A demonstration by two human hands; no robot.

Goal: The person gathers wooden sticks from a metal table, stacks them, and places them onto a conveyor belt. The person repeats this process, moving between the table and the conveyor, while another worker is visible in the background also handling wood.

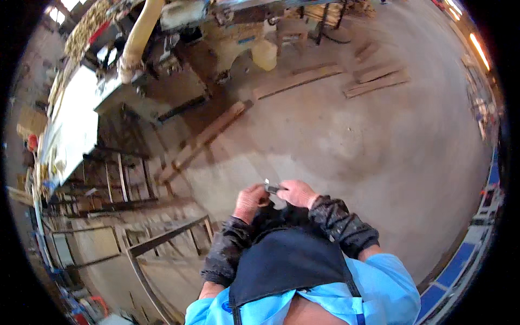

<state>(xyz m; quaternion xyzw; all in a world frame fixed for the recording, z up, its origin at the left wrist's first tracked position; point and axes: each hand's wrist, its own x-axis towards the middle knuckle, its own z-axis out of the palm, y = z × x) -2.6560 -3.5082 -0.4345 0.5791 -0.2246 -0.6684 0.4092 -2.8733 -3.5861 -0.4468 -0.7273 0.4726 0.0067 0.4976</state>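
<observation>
In front of my dark apron (292, 265), both hands meet at waist height. Between them is a small dark grey tool with a shiny metal end (272, 188); its exact kind is too small to make out. My right hand (298, 193) is closed around its right side. On the other side, my left hand (249, 202) has its fingers curled in at the shiny end, and they seem to pinch it. Dark patterned sleeve covers (345, 225) wrap both forearms.
A machine with a thick pale hose (142, 35) stands at the far left, beside a white-topped table (73, 127). Long wooden beams (211, 130) and short boards (376, 78) lie on the concrete floor. Metal frames (168, 235) stand at left; blue panels (455, 265) line the right.
</observation>
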